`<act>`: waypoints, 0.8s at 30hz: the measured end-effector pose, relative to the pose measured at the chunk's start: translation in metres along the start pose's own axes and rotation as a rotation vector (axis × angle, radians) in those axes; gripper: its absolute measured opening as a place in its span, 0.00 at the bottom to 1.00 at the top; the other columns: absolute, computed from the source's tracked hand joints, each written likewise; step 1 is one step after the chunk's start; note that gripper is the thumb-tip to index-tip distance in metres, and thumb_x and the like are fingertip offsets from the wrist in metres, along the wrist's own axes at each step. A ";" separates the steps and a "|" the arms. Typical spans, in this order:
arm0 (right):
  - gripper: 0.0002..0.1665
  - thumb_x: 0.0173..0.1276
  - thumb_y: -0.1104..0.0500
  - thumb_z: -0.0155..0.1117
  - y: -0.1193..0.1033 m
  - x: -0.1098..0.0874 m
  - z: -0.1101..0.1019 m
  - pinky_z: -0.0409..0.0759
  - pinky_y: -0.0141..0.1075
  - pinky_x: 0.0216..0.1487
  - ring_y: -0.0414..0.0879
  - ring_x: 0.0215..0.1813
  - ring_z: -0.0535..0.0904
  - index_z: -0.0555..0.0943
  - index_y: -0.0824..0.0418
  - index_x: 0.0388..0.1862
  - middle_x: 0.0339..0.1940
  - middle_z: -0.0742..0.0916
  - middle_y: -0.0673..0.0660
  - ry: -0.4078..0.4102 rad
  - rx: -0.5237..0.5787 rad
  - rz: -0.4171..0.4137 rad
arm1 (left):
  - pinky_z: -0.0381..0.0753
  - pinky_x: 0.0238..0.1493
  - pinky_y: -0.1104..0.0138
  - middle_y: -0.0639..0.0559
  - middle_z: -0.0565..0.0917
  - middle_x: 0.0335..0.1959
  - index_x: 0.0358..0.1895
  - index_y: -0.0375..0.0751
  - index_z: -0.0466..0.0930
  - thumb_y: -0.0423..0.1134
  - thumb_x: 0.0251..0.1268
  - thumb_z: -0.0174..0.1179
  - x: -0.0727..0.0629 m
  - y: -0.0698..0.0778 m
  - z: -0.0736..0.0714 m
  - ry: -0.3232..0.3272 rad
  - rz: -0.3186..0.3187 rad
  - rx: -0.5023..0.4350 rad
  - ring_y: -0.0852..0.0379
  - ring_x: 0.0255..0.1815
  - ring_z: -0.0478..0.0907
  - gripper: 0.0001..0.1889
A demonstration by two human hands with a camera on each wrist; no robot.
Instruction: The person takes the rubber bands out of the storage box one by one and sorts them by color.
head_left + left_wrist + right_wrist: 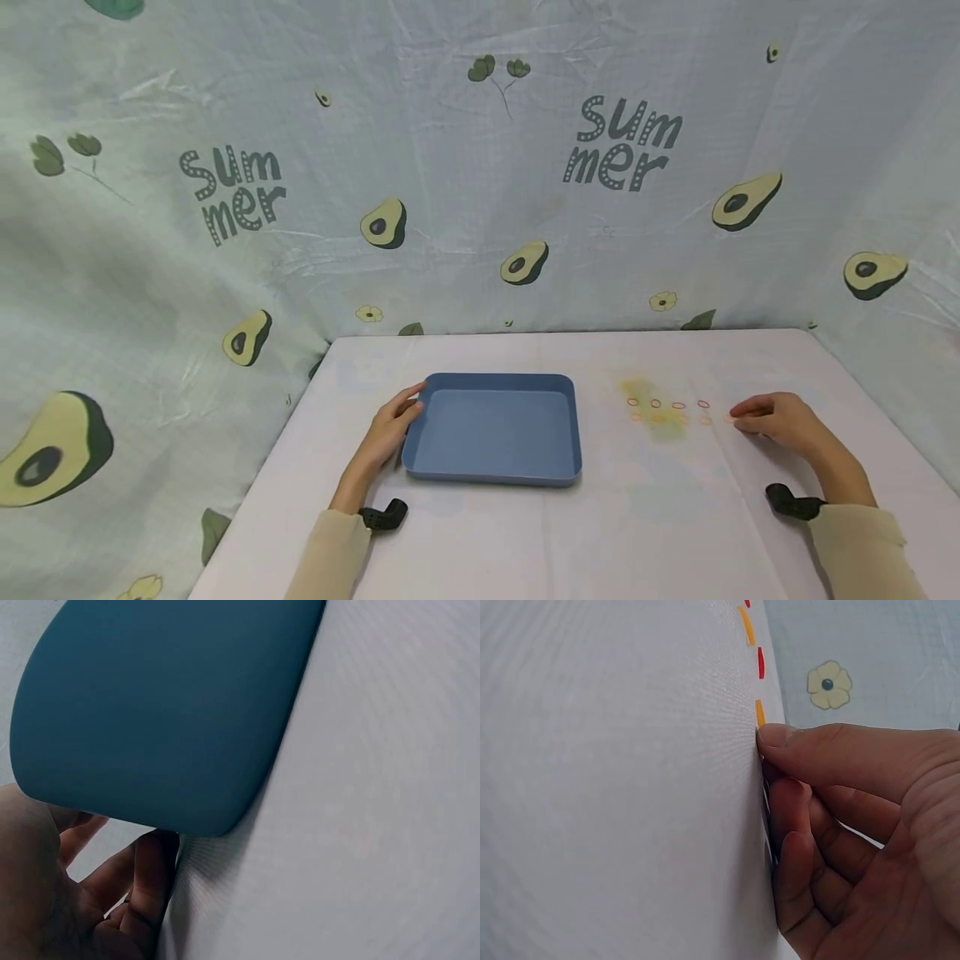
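A blue rectangular tray (pixel 491 433) lies on the table with its inside bare. My left hand (pixel 393 425) holds its left side, thumb close over the rim and fingers against the outer wall. In the left wrist view, curled fingers (pixel 150 877) show beside the tray's lower corner (pixel 165 750). To the right, my right hand (pixel 783 421) bends down to the tabletop. Its thumb and index finger pinch at a small orange ring (pixel 729 419), which they partly cover. The right wrist view shows the thumb tip right at an orange ring (pixel 760 712).
Left of the right hand, small red rings (pixel 678 406) form a row, with a row of orange rings (pixel 705 421) just in front. A yellowish stain (pixel 637 388) marks the white table cover (pixel 600 533). Avocado-print cloth (pixel 450 150) hangs behind and at both sides.
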State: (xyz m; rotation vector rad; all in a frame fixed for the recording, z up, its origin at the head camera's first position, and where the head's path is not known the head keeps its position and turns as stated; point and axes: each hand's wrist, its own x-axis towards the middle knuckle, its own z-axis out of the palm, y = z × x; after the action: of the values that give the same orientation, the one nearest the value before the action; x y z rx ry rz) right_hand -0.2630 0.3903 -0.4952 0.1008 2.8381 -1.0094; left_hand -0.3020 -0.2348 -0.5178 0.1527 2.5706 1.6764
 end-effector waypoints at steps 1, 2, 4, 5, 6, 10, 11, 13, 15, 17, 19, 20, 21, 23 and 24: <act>0.20 0.70 0.56 0.68 0.000 -0.001 -0.001 0.77 0.33 0.36 0.48 0.40 0.76 0.84 0.73 0.51 0.40 0.88 0.60 0.000 0.000 0.004 | 0.65 0.78 0.42 0.42 0.68 0.80 0.78 0.57 0.67 0.47 0.83 0.51 0.000 0.000 0.000 -0.005 0.000 0.002 0.39 0.81 0.62 0.25; 0.21 0.70 0.56 0.68 0.000 -0.001 -0.001 0.77 0.33 0.37 0.48 0.40 0.76 0.84 0.73 0.51 0.40 0.88 0.60 0.000 -0.001 0.002 | 0.64 0.78 0.42 0.42 0.68 0.80 0.78 0.57 0.67 0.47 0.83 0.52 0.001 0.000 0.000 -0.007 0.001 0.002 0.39 0.81 0.62 0.25; 0.21 0.70 0.56 0.69 0.000 -0.002 -0.002 0.77 0.33 0.37 0.48 0.40 0.76 0.84 0.73 0.52 0.41 0.88 0.61 0.000 -0.003 -0.005 | 0.64 0.78 0.42 0.45 0.68 0.80 0.78 0.58 0.68 0.47 0.83 0.52 0.001 0.001 0.000 -0.003 -0.004 -0.007 0.40 0.82 0.62 0.25; 0.21 0.70 0.56 0.68 -0.001 -0.002 -0.003 0.77 0.34 0.37 0.48 0.41 0.76 0.84 0.73 0.52 0.42 0.88 0.61 0.002 -0.006 -0.006 | 0.63 0.79 0.42 0.45 0.68 0.80 0.78 0.58 0.68 0.47 0.83 0.52 0.002 0.002 -0.001 -0.002 -0.001 -0.005 0.40 0.82 0.61 0.25; 0.21 0.70 0.55 0.68 -0.001 -0.002 -0.003 0.78 0.34 0.37 0.48 0.41 0.77 0.84 0.73 0.52 0.42 0.88 0.62 0.002 -0.009 -0.009 | 0.63 0.79 0.42 0.46 0.68 0.80 0.78 0.58 0.68 0.47 0.83 0.52 0.002 0.003 -0.001 -0.002 0.002 -0.003 0.40 0.82 0.61 0.25; 0.22 0.71 0.54 0.68 -0.003 -0.001 -0.005 0.78 0.34 0.38 0.47 0.41 0.77 0.84 0.73 0.52 0.46 0.88 0.65 -0.010 -0.020 -0.025 | 0.63 0.79 0.42 0.46 0.67 0.80 0.78 0.57 0.68 0.46 0.83 0.52 0.003 0.005 -0.003 -0.003 0.000 -0.004 0.40 0.82 0.61 0.25; 0.23 0.72 0.54 0.67 -0.004 0.000 -0.006 0.78 0.35 0.38 0.47 0.41 0.77 0.84 0.73 0.53 0.46 0.88 0.65 -0.019 -0.019 -0.028 | 0.63 0.79 0.42 0.46 0.67 0.80 0.78 0.57 0.68 0.46 0.83 0.52 0.002 0.005 -0.003 -0.004 -0.005 -0.008 0.40 0.82 0.60 0.25; 0.24 0.74 0.53 0.66 -0.006 0.002 -0.008 0.79 0.35 0.38 0.48 0.42 0.78 0.83 0.74 0.55 0.46 0.88 0.64 -0.037 -0.015 -0.031 | 0.63 0.79 0.42 0.45 0.67 0.81 0.78 0.57 0.67 0.46 0.83 0.51 0.002 0.005 -0.005 -0.009 -0.009 -0.017 0.40 0.82 0.60 0.25; 0.26 0.75 0.51 0.64 -0.008 0.002 -0.010 0.80 0.35 0.38 0.48 0.42 0.78 0.82 0.74 0.57 0.45 0.88 0.63 -0.048 -0.009 -0.030 | 0.64 0.78 0.41 0.44 0.66 0.80 0.79 0.57 0.67 0.46 0.83 0.51 0.001 0.005 -0.007 -0.017 -0.010 -0.026 0.39 0.82 0.61 0.25; 0.28 0.77 0.49 0.62 -0.011 0.000 -0.013 0.81 0.34 0.38 0.47 0.42 0.79 0.81 0.74 0.58 0.45 0.88 0.62 -0.045 -0.006 -0.046 | 0.67 0.76 0.41 0.40 0.66 0.80 0.79 0.55 0.65 0.47 0.83 0.51 0.000 0.005 -0.009 -0.036 -0.007 -0.020 0.38 0.81 0.63 0.26; 0.30 0.79 0.47 0.60 -0.016 -0.003 -0.017 0.82 0.32 0.38 0.45 0.42 0.81 0.80 0.74 0.60 0.46 0.88 0.63 -0.030 0.001 -0.070 | 0.71 0.73 0.43 0.37 0.67 0.79 0.80 0.54 0.64 0.47 0.83 0.51 -0.002 0.007 -0.011 -0.060 -0.007 -0.009 0.37 0.79 0.66 0.26; 0.30 0.79 0.47 0.60 -0.020 -0.005 -0.019 0.83 0.31 0.38 0.43 0.41 0.81 0.80 0.74 0.60 0.46 0.88 0.63 -0.016 -0.001 -0.086 | 0.73 0.71 0.44 0.35 0.67 0.78 0.80 0.53 0.64 0.48 0.84 0.51 -0.003 0.008 -0.013 -0.072 -0.008 0.007 0.36 0.77 0.68 0.27; 0.30 0.80 0.47 0.59 -0.023 -0.008 -0.021 0.83 0.32 0.38 0.42 0.41 0.82 0.80 0.74 0.61 0.47 0.88 0.64 -0.003 0.001 -0.106 | 0.76 0.69 0.46 0.34 0.68 0.78 0.81 0.52 0.63 0.48 0.84 0.50 -0.004 0.010 -0.015 -0.087 -0.007 0.025 0.36 0.76 0.70 0.27; 0.31 0.81 0.46 0.58 -0.032 -0.012 -0.025 0.83 0.32 0.40 0.38 0.41 0.81 0.79 0.73 0.62 0.48 0.88 0.66 0.026 -0.002 -0.137 | 0.81 0.63 0.50 0.32 0.69 0.77 0.82 0.50 0.61 0.48 0.84 0.50 -0.006 0.015 -0.020 -0.109 -0.010 0.056 0.37 0.71 0.75 0.29; 0.30 0.81 0.46 0.57 -0.037 -0.015 -0.028 0.83 0.33 0.40 0.36 0.40 0.81 0.79 0.73 0.62 0.48 0.88 0.65 0.042 -0.006 -0.153 | 0.83 0.60 0.52 0.31 0.69 0.76 0.82 0.49 0.60 0.48 0.83 0.50 -0.007 0.018 -0.023 -0.111 -0.010 0.073 0.37 0.68 0.78 0.29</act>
State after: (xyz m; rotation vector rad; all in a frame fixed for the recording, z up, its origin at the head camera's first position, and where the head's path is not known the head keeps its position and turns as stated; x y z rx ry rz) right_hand -0.2550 0.3793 -0.4490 -0.0987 2.9242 -1.0386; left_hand -0.2972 -0.2493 -0.4918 0.2293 2.5477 1.5254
